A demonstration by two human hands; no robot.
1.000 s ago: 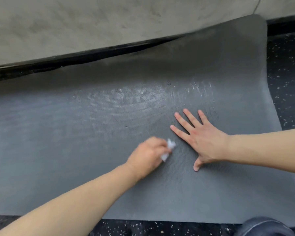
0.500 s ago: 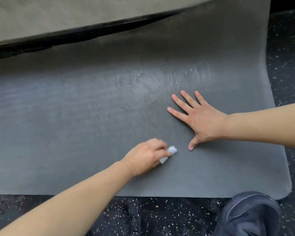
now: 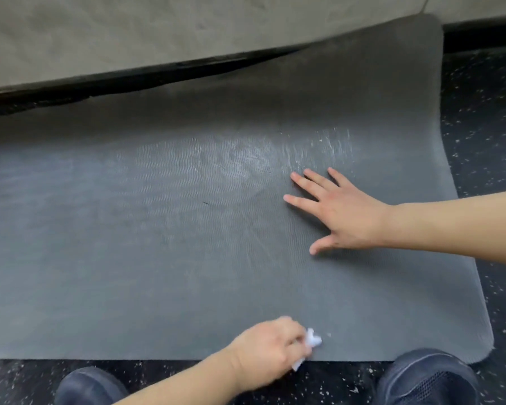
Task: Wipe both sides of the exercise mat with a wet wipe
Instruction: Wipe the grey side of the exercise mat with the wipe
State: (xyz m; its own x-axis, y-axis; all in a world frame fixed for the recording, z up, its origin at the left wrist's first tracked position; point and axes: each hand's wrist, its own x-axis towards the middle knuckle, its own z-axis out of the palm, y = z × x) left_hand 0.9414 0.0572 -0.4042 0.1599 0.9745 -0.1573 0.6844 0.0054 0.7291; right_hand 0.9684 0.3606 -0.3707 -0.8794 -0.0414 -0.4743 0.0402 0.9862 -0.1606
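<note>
left hand (image 3: 270, 349) curled around a crumpled white wet wipe (image 3: 311, 344), gripping it at the near edge of the exercise mat (image 3: 129, 273), with part of the wipe poking out past the fingers onto the mat and a bit trailing over the edge toward the floor. right hand (image 3: 345, 213) further in on the mat, toward its right end, spread wide and pressed flat, fingers straight and fanned, thumb angled back toward the near edge. just beyond those fingertips, a shiny streaked patch (image 3: 310, 150) on the mat's ribbed grey face. mat itself laid flat on dark speckled floor (image 3: 485, 118), far right corner curving up against a pale wall (image 3: 129, 33), black baseboard (image 3: 114, 80) running along the mat's far side. off the mat's near edge, two dark blue shoes, left shoe (image 3: 91, 387) beside the left forearm, right shoe (image 3: 427, 378) near the mat's near right corner.
</note>
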